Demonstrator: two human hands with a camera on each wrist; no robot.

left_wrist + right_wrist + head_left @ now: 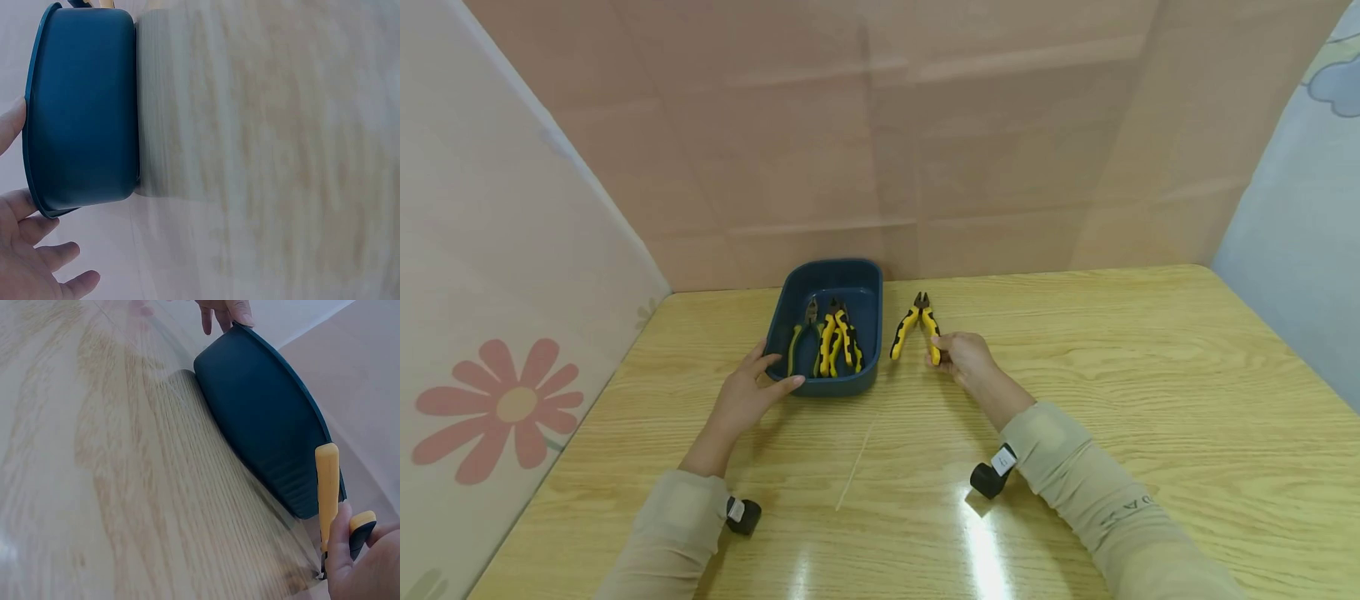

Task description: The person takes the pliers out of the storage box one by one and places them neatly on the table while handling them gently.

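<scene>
My right hand point(964, 357) pinches one yellow-and-black handle of a pair of diagonal cutting pliers point(930, 322). Their handles are spread wide, and the dark jaws point toward the back wall. Just left of them stands a dark blue plastic bin point(825, 387). My left hand point(747, 395) holds the bin's near left corner, thumb on the front rim and index finger over the left side; the other fingers are spread in the left wrist view. Inside the bin lie green-handled pliers point(811, 315) and several yellow-and-black pliers point(827, 343), overlapping each other.
The bin sits on a wood-grain table point(1112, 400), close to the brown covered back wall point(985, 167). A side wall with a pink flower point(512, 406) borders the table on the left, and a pale blue wall point(1300, 250) on the right. A thin pale strip point(855, 467) marks the tabletop.
</scene>
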